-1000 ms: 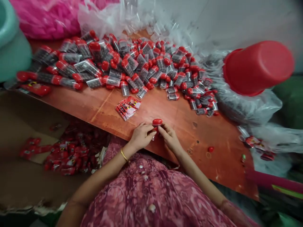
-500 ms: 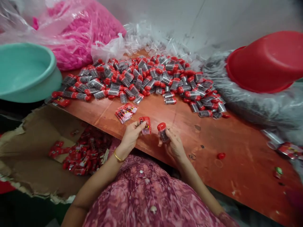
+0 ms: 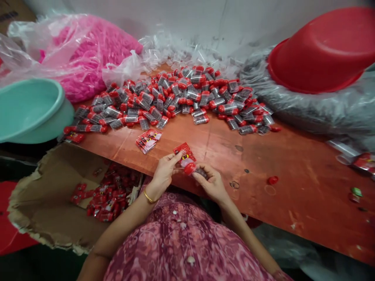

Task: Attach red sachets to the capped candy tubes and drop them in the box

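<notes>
I am sitting at the edge of a worn orange-brown bench (image 3: 293,187) that is stretching across most of what I see. At its far right a big red basin (image 3: 322,50) is lying tipped on its side over a grey plastic sack, and at the far left a clear bag of pink pieces (image 3: 88,50) is slumping against the wall behind a teal basin (image 3: 29,109). Below the bench's left edge a torn cardboard box (image 3: 49,203) is standing open, with red wrapped pieces lying in its bottom. A wide heap of red-capped vials (image 3: 175,101) is sprawling across the back of the bench. My left hand (image 3: 164,173), wearing a gold bangle, is pinching a red label (image 3: 183,152) by its lower edge between thumb and fingertips, holding it up just above the bench's near edge. My right hand (image 3: 212,183) is curling closed around a vial (image 3: 193,169), its red cap pointing towards the label and touching it. A small stack of labels (image 3: 148,140) is lying just beyond my left hand, and one loose red cap (image 3: 273,180) is sitting alone on the bench, well to my right.
</notes>
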`<state>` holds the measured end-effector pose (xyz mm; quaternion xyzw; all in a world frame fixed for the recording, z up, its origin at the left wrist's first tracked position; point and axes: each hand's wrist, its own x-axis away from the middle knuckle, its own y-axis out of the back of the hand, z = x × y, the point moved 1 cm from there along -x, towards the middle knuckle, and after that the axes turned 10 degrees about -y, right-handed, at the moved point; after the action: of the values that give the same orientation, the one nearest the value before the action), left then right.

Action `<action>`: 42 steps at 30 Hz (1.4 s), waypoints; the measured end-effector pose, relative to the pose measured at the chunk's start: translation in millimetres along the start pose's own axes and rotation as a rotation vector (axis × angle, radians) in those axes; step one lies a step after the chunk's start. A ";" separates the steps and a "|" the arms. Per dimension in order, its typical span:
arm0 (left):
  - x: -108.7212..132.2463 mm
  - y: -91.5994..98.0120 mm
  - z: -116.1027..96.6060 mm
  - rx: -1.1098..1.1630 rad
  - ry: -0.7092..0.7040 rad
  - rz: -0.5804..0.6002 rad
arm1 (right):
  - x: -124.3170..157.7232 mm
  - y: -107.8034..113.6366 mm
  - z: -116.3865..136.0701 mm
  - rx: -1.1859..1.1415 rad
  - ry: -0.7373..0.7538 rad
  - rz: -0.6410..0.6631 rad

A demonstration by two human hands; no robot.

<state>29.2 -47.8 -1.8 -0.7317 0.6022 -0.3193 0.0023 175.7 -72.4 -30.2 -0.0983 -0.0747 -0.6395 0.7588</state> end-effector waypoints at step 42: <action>-32.2 -2.5 -11.1 -0.045 -0.141 0.136 | -35.7 -2.0 30.7 0.012 -0.150 -0.061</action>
<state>23.9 -14.4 -6.9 -0.7096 0.6559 -0.2526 0.0499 168.1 -31.1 -8.8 -0.1393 -0.1380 -0.6527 0.7318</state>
